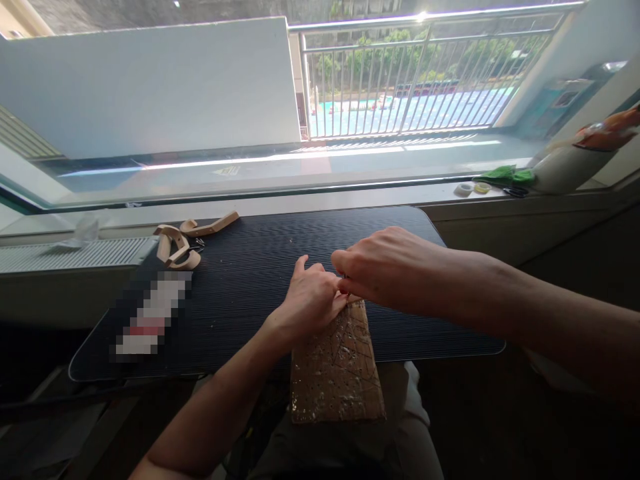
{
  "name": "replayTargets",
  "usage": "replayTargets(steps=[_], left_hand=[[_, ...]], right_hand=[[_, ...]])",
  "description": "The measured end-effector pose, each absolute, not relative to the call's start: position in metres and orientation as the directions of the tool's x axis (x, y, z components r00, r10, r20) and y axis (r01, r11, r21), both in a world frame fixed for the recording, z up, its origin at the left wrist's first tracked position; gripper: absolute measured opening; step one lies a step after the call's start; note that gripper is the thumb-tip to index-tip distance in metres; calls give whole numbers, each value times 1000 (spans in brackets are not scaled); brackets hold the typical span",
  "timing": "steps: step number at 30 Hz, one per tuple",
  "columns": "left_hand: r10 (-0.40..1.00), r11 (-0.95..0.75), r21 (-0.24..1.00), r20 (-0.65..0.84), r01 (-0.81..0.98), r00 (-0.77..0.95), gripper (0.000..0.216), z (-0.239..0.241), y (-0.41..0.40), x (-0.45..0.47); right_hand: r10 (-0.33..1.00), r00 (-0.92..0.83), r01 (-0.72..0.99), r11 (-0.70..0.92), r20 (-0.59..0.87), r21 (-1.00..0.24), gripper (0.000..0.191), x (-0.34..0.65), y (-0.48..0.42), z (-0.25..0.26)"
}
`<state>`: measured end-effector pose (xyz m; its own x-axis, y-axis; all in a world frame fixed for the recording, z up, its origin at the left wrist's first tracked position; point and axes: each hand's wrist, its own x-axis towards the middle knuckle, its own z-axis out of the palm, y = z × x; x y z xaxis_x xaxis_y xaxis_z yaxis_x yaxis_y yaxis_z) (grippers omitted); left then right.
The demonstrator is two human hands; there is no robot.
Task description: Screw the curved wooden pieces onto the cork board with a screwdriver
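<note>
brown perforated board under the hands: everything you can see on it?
The perforated board is a flat brown rectangle, seemingly cardboard or thin wood, dotted with small holes and crossed by thin lines. Its far end lies on the near edge of the dark tabletop; the rest overhangs the lap. The left hand and right hand cover that far end.
</note>
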<state>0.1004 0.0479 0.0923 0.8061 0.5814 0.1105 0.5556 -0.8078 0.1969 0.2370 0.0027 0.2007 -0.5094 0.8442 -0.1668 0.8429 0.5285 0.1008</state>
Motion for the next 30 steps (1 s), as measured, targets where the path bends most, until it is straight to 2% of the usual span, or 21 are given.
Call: replayTargets(steps=[6, 12, 20, 26, 30], left_hand=[[576, -808, 223, 112, 545, 809, 32, 93, 49, 100], [584, -807, 196, 127, 556, 802, 31, 92, 49, 102], [580, -810, 196, 126, 553, 805, 24, 90, 48, 101], [585, -805, 201, 107, 559, 804, 24, 92, 49, 101], [586, -803, 206, 110, 559, 802, 23, 93, 48, 102]], right_hand=[[841, -530, 838, 539, -105, 86, 8, 243, 1, 195], [850, -524, 848, 526, -53, 67, 12, 245, 5, 191], [906, -416, 903, 422, -79, 81, 27, 247, 10, 195], [846, -493, 858, 511, -204, 45, 12, 245, 7, 209], [848, -487, 861, 506, -209, 48, 14, 241, 7, 204]])
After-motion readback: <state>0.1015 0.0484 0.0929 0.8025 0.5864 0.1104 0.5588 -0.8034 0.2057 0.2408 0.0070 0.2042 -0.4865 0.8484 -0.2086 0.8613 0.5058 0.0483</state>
